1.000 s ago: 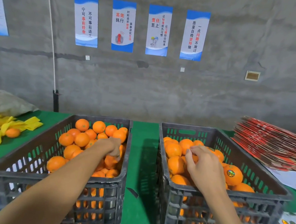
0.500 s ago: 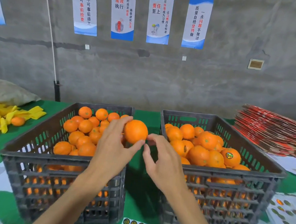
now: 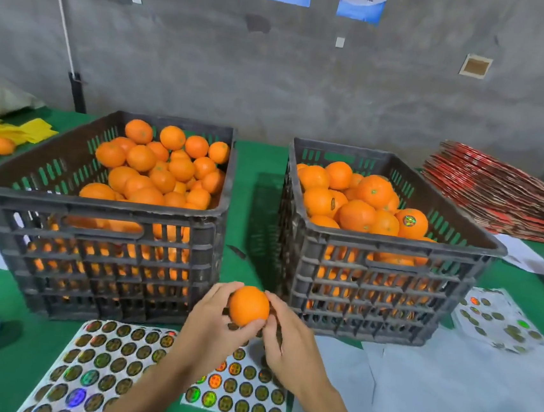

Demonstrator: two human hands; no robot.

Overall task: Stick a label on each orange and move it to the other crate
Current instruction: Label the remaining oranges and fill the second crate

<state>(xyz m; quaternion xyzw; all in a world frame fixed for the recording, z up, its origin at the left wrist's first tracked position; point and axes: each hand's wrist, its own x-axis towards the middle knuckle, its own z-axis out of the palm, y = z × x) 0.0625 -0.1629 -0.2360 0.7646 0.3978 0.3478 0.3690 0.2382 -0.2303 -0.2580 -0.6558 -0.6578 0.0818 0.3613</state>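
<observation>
Two hands hold one orange point(image 3: 249, 306) together, low in front of the two crates and above the sticker sheets. The left hand point(image 3: 212, 324) comes from the lower left with the forearm slanting up to the right; its fingers are curled around the left side and the underside of the fruit, and the thumb lies along the lower front. The right hand point(image 3: 287, 340) comes from the lower right, and its fingers are bent and close together, touching the right side of the orange; I cannot tell if they pinch a label, because the fingertips are hidden behind the fruit. The orange is in the air, just before the gap between the crates, and it touches neither of them. The left crate point(image 3: 104, 213) is dark and slotted and is full of oranges. The right crate point(image 3: 389, 247) stands beside it with a strip of green table point(image 3: 254, 204) between, and one orange with a round label point(image 3: 409, 220) lies on top near its front right. Under the wrists lie two sticker sheets point(image 3: 105, 366) with rows of round shiny labels, side by side. More white paper point(image 3: 429, 387) covers the table at the right, and a stack of red flat cartons point(image 3: 497, 197) sits behind the right crate.
</observation>
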